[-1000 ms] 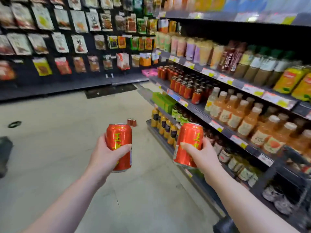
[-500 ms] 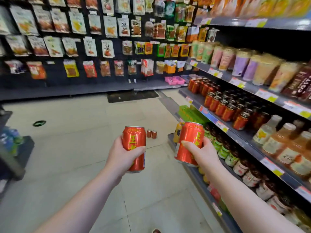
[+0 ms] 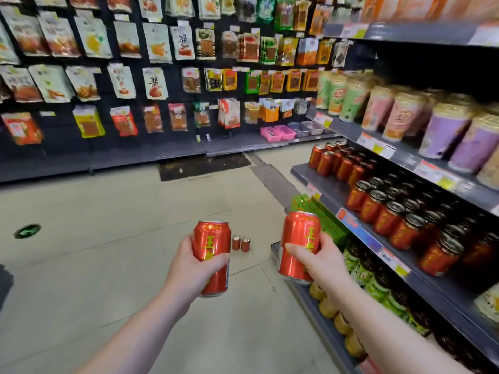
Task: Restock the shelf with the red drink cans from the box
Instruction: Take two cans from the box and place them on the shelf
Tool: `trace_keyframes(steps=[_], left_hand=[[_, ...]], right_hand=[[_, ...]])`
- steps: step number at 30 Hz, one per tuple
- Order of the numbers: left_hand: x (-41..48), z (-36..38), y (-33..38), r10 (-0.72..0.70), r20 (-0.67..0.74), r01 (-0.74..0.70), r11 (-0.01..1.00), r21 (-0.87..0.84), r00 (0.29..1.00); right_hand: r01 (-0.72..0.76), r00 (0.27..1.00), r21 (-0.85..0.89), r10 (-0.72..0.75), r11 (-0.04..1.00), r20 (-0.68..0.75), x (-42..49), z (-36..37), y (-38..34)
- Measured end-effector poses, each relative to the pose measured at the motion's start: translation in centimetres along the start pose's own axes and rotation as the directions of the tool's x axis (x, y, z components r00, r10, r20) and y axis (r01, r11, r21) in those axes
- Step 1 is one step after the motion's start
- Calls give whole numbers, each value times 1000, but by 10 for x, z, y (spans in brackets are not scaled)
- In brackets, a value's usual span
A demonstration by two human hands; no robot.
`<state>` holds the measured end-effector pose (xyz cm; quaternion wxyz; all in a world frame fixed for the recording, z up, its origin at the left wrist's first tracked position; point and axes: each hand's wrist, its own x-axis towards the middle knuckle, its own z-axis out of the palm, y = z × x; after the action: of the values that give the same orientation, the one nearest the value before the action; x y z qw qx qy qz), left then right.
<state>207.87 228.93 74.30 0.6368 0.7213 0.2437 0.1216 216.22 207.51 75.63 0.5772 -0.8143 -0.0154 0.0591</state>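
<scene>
Shop aisle with a pale tiled floor (image 3: 108,265) lies ahead of you, and you carry one red aluminium drink can with yellow lettering (image 3: 212,257) in your left hand (image 3: 189,271) and a second red can of the same kind (image 3: 299,245) in your right hand (image 3: 325,263). Both cans stand upright, likely so they can go straight onto the shelf base-down. Each hand wraps its can from behind, fingers curled around the body and the thumb laid across the front, gripping firmly; both forearms reach forward at about waist height, the cans apart from each other. Your right can hangs just beside the edge of the dark grey metal shelf (image 3: 332,195) on your right, where rows of matching red cans (image 3: 378,209) already stand, with bare shelf at the near corner that looks a fit place for these two. Two more small red cans (image 3: 240,243) sit on the floor farther down. No box is in sight. Hanging snack packets (image 3: 154,82) cover the far wall.
</scene>
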Motion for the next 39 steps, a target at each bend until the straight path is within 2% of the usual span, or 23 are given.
trace_keyframes(steps=[6, 10, 16, 23, 31, 35, 39], left_hand=[[123, 14, 4, -8, 131, 11, 1000, -23, 991], [212, 21, 17, 1, 253, 1, 1000, -8, 967], [316, 37, 39, -4, 396, -4, 1000, 20, 918], [402, 95, 46, -37, 483, 11, 998, 58, 875], [506, 186, 62, -50, 479, 0, 995, 105, 876], [545, 231, 64, -53, 474, 13, 996, 86, 879], [567, 257, 62, -85, 482, 30, 992, 121, 872]], right_hand=[[-55, 996, 50, 58, 997, -67, 87, 42, -9], [-106, 976, 45, 113, 993, -188, 151, 71, -19], [-165, 916, 167, 214, 972, -340, 224, 93, -26], [-209, 831, 175, 270, 962, -487, 328, 57, -10], [-292, 746, 149, 323, 945, -582, 480, -4, 47], [-336, 720, 134, 346, 932, -602, 540, -32, 80], [-414, 665, 100, 375, 905, -646, 584, -50, 111]])
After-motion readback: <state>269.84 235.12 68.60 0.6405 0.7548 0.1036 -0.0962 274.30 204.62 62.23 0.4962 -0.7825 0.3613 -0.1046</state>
